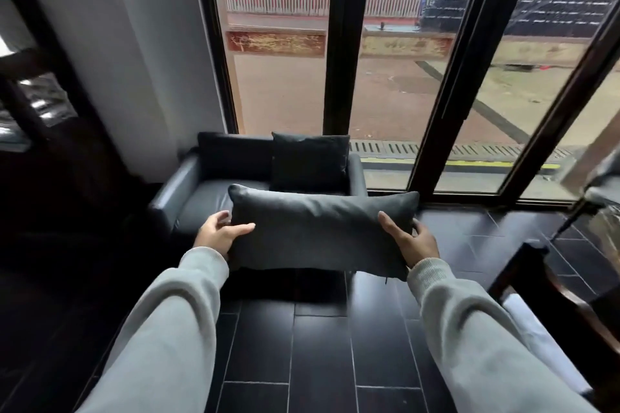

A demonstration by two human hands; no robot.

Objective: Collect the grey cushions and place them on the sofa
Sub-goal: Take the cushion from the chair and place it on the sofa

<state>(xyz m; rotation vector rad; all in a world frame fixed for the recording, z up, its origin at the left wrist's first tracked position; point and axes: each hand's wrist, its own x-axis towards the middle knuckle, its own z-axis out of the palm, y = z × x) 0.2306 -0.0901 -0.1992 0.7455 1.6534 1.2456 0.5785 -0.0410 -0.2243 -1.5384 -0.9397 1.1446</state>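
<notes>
Held cushion: I see a long grey cushion [322, 231] up in the air, lying flat and level, between me and the sofa [188, 191]. It touches neither the seat nor the dark floor [322, 345] below.
Left hand: the left hand [219, 233] grasps the cushion's left end, thumb across the top face, fingers tucked behind the edge.
Right hand: the right hand [411, 238] grasps the right end in the same way, thumb on top, fingers wrapped round the far side.
Already placed: a square dark cushion [310, 161] stands upright against the sofa back, towards the right arm.
Stage, as I judge it: carrying in; the set-down on the seat is not yet done.
Risk, width: the held cushion looks about as wide as the seat, and its right end hangs out past the sofa's right arm. Lowered straight from here, that end would ride up on the arm and the cushion could tip forward onto the floor.
Risk, neighbour: pushed in too deep, it could knock the square cushion over.
Risk, grip: both holds sit at the soft ends only, so the middle may sag and slip out if one hand lets go early.
Risk, surroundings: dark wooden furniture [536, 278] stands close on the right and could catch the right elbow.
</notes>
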